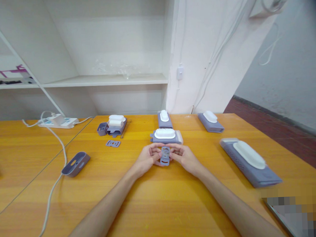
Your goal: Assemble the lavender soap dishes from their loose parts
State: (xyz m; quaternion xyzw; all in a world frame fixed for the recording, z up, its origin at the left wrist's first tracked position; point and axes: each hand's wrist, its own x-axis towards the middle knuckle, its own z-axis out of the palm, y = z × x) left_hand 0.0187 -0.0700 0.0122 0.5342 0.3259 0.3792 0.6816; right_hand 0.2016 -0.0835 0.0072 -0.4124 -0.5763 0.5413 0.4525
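My left hand [148, 157] and my right hand [185, 158] meet over the middle of the table. Between their fingertips they pinch a small grey-purple plastic plate [165, 161] with oval cut-outs and a slot, held upright. Just behind it lies a grey case [162, 140] topped by a white bristled brush [164, 133]. Another flat plate with cut-outs [113, 144] rests to the left. Beyond that stand a small grey cup-like piece [102, 128] and a grey case [114, 130] with white rolls on it. The undersides of my fingers are partly hidden.
A hollow grey cover [76, 164] lies at left beside a white cable [54, 187] leading to a power strip [69, 122]. More cases with white tops sit at back centre [164, 121], back right [212, 125] and right [250, 165]. A pixelated flat object occupies the lower right corner.
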